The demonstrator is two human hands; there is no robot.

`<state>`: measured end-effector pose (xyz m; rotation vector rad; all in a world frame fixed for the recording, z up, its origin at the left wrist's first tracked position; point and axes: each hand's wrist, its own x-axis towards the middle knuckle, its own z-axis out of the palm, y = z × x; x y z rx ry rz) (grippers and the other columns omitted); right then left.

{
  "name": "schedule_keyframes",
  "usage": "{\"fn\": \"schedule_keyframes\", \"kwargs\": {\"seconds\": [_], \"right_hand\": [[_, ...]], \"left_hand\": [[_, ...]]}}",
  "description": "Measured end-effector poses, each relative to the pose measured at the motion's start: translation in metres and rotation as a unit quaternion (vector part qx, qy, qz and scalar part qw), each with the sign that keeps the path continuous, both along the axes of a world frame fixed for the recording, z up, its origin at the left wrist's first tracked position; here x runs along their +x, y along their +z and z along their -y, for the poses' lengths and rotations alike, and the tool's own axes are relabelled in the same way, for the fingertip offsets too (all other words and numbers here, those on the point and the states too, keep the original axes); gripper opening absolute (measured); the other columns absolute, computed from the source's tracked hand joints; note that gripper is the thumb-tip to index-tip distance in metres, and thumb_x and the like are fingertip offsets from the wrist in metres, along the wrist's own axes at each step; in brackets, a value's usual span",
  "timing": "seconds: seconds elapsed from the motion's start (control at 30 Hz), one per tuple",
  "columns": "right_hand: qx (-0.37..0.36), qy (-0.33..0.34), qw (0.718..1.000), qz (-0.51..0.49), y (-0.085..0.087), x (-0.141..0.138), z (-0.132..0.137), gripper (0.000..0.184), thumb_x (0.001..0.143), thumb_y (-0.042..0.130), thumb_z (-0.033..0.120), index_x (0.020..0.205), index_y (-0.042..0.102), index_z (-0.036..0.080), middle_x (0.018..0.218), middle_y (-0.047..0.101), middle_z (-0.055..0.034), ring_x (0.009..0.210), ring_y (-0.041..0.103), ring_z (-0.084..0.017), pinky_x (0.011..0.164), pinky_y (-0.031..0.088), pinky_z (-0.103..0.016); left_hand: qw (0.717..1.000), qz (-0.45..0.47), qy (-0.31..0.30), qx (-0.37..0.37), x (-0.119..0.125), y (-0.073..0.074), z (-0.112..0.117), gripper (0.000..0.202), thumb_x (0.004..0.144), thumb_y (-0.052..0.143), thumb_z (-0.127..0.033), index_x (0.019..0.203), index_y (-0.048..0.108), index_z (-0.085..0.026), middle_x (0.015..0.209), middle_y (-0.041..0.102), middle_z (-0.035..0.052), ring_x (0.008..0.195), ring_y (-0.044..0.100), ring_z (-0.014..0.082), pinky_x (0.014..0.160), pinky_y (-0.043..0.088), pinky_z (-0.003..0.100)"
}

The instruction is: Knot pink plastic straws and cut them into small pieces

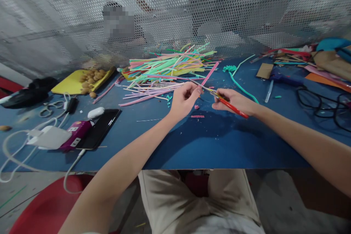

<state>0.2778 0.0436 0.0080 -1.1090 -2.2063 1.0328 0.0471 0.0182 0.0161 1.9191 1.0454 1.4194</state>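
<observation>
My left hand [185,98] pinches the lower end of a pink pipe cleaner [210,74], which slants up and to the right. In my right hand [230,100] is a pair of tweezers or scissors with red handles [233,108]; its metal end reaches to the pink strip beside my left fingertips. Whether the metal tips touch the strip, I cannot tell. Below my hands, a short pink coiled piece [197,116] lies on the blue table with a thin wire by it. Behind them is a heap of pastel pipe cleaners [170,65].
On the left are a yellow tray [70,83] with small brown balls, a phone [102,129], a white charger [52,137] and cables. A turquoise pipe cleaner [242,87] and a blue glue gun [286,78] lie right. Perforated metal mesh [170,18] stands behind the table [219,150].
</observation>
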Motion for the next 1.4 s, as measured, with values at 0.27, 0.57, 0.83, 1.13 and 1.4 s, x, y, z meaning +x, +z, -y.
{"fn": "schedule_keyframes", "kwargs": {"seconds": [0.27, 0.57, 0.83, 1.13, 1.4], "right_hand": [[-0.048, 0.039, 0.998, -0.027, 0.000, 0.000, 0.001, 0.035, 0.081, 0.071, 0.050, 0.093, 0.051, 0.024, 0.081, 0.055, 0.0019, 0.071, 0.050, -0.016, 0.067, 0.042, -0.030], [-0.043, 0.062, 0.997, -0.022, -0.004, 0.001, -0.002, 0.035, 0.084, 0.069, 0.051, 0.096, 0.050, 0.024, 0.085, 0.050, 0.0020, 0.073, 0.045, -0.016, 0.067, 0.040, -0.031], [-0.018, 0.039, 0.999, -0.022, -0.005, 0.000, 0.001, 0.036, 0.081, 0.072, 0.052, 0.093, 0.052, 0.025, 0.084, 0.052, 0.0014, 0.075, 0.047, -0.017, 0.068, 0.041, -0.032], [-0.029, 0.015, 0.999, -0.039, -0.004, -0.008, 0.007, 0.031, 0.082, 0.069, 0.043, 0.088, 0.045, 0.023, 0.075, 0.044, 0.0051, 0.066, 0.039, -0.013, 0.064, 0.036, -0.030], [-0.010, -0.029, 0.998, -0.049, -0.005, -0.012, 0.009, 0.027, 0.078, 0.067, 0.038, 0.086, 0.046, 0.022, 0.072, 0.045, 0.0052, 0.063, 0.040, -0.012, 0.062, 0.035, -0.030]], "left_hand": [[0.998, -0.054, -0.005, 0.016, 0.000, 0.005, 0.003, 0.036, 0.094, 0.059, -0.048, 0.078, 0.070, -0.017, 0.058, 0.044, -0.0029, 0.050, 0.029, 0.0087, 0.050, 0.027, 0.025], [0.998, -0.056, -0.013, 0.009, 0.002, 0.007, 0.005, 0.037, 0.095, 0.058, -0.050, 0.080, 0.068, -0.018, 0.053, 0.035, -0.0051, 0.046, 0.029, 0.0077, 0.045, 0.027, 0.022], [0.997, -0.071, -0.006, 0.031, 0.001, 0.010, 0.006, 0.037, 0.096, 0.057, -0.047, 0.079, 0.067, -0.016, 0.051, 0.037, -0.0050, 0.044, 0.029, 0.0069, 0.045, 0.023, 0.023], [0.991, -0.097, -0.013, 0.096, -0.003, 0.007, 0.000, 0.033, 0.097, 0.056, -0.041, 0.080, 0.068, -0.015, 0.053, 0.038, -0.0048, 0.048, 0.031, 0.0074, 0.049, 0.024, 0.024], [0.990, -0.118, -0.002, 0.078, -0.004, 0.005, 0.000, 0.038, 0.100, 0.050, -0.044, 0.085, 0.071, -0.016, 0.060, 0.054, -0.0008, 0.048, 0.040, 0.0080, 0.048, 0.026, 0.023]]}}
